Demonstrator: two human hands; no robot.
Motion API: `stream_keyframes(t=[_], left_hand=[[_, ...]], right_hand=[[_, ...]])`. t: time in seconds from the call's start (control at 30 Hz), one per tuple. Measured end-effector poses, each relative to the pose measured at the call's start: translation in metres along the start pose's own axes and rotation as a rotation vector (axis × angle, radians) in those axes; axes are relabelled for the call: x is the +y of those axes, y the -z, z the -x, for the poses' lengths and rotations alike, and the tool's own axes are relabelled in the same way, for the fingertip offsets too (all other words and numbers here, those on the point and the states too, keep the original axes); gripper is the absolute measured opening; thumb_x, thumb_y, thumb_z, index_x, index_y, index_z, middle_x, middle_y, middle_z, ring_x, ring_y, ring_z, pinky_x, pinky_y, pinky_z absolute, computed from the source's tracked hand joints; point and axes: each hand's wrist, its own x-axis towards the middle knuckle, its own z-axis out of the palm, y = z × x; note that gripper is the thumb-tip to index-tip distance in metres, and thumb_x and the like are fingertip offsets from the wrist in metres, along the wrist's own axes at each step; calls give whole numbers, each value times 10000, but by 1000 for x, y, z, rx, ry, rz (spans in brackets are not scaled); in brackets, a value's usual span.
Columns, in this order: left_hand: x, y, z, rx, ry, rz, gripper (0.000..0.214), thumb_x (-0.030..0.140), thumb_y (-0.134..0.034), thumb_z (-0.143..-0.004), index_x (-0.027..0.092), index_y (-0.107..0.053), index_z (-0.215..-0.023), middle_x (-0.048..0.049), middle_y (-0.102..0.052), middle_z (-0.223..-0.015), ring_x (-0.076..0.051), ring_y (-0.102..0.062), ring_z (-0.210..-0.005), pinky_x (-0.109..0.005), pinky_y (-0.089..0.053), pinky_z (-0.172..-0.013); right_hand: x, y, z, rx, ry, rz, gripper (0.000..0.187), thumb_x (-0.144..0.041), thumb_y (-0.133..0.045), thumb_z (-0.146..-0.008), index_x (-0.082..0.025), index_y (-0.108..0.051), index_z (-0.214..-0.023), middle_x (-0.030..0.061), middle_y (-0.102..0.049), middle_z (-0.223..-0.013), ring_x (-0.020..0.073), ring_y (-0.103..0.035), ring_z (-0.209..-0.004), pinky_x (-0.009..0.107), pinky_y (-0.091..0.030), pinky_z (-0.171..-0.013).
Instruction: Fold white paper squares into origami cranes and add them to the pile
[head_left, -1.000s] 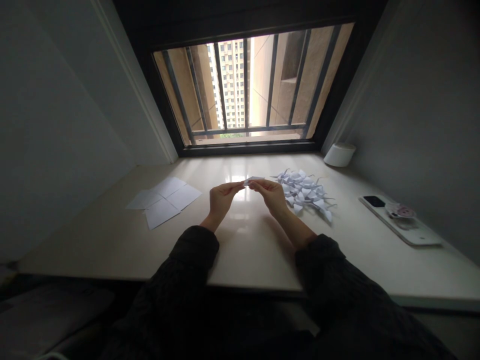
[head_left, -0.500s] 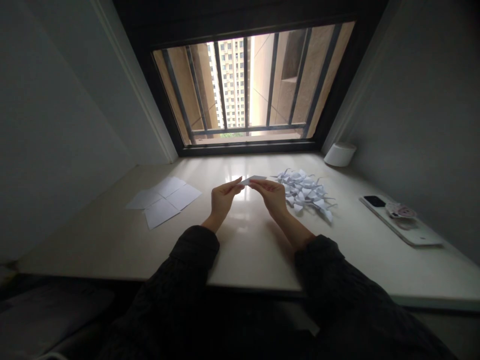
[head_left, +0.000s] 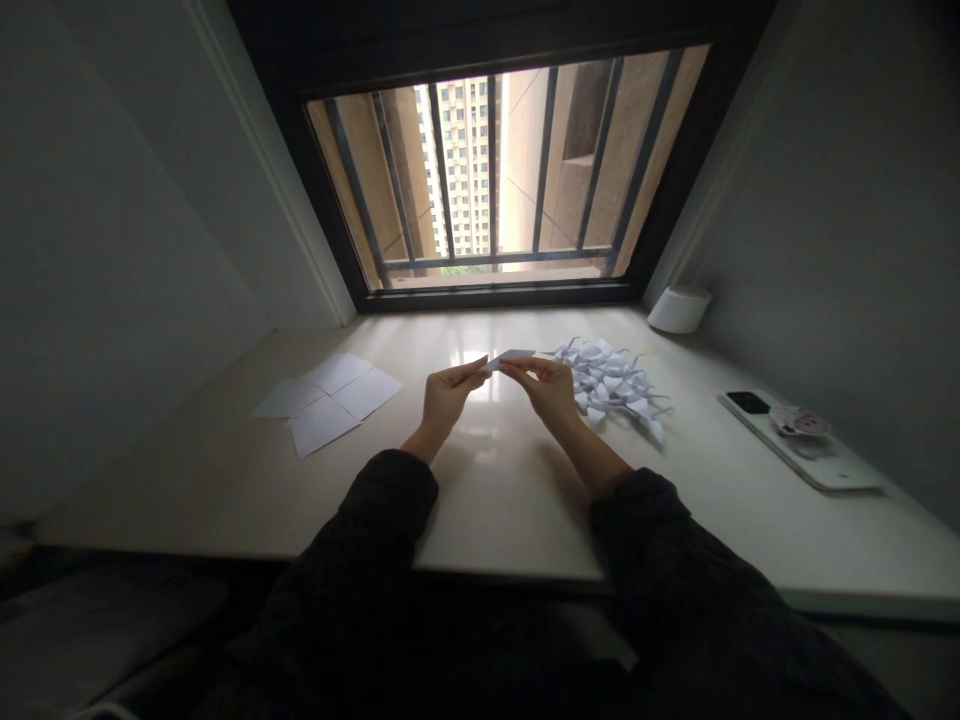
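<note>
A small folded piece of white paper [head_left: 510,358] is held above the pale desk [head_left: 495,490], pinched from both sides. My left hand [head_left: 444,395] grips its left end between thumb and fingers. My right hand [head_left: 549,388] pinches its right part, fingers closed. Just right of that hand lies a pile of several folded white paper cranes [head_left: 613,388]. A few flat white sheets [head_left: 330,400] lie on the desk to the left of my left hand.
A phone and a small pink object rest on a white tablet [head_left: 801,440] at the right. A white round container [head_left: 679,308] stands in the back right corner. A barred window [head_left: 502,170] faces me; walls close both sides.
The folded paper has opened out slightly to the right between my fingertips. Both hands stay in nearly the same place.
</note>
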Motion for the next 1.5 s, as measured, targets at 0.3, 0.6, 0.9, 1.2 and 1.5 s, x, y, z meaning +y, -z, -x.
stream_keyframes(t=[0.3,0.6,0.9,1.2,1.5], left_hand=[[4,-1,1,12,38,14,400,345,-802,-603,206,-729,-971,-61,-740,-903,-197,-671,-855,-396,-490,-899],[4,-1,1,-1,58,35,435,357,-806,-596,199,-721,-992,-66,-738,-916,-205,-675,-872,-415,-485,-919],[5,-3,2,5,69,57,458,347,-810,-593,188,-714,-1011,-70,-738,-917,-201,-682,-866,-413,-490,-919],[5,-6,3,22,57,60,463,358,-796,-613,180,-706,-1031,-82,-737,-916,-209,-687,-868,-408,-507,-883],[2,-4,3,-11,103,68,539,340,-801,-611,182,-670,-1110,-66,-740,-859,-192,-683,-845,-389,-502,-875]], right_hand=[[0,0,0,0,4,-24,137,-359,-742,-692,-270,-760,-795,-4,-749,-828,223,-692,-827,367,-529,-825],[-3,1,-1,-8,-6,-25,137,-351,-743,-689,-261,-759,-791,4,-748,-824,220,-692,-825,367,-532,-828],[0,-3,1,31,-85,-154,213,-380,-761,-659,-245,-757,-824,18,-747,-853,224,-691,-847,384,-543,-839],[1,-7,2,50,-134,-248,207,-352,-783,-625,-231,-753,-791,24,-745,-830,215,-689,-818,391,-548,-828],[4,-7,0,71,-138,-340,177,-316,-791,-599,-219,-722,-730,20,-731,-763,185,-671,-695,390,-556,-742]])
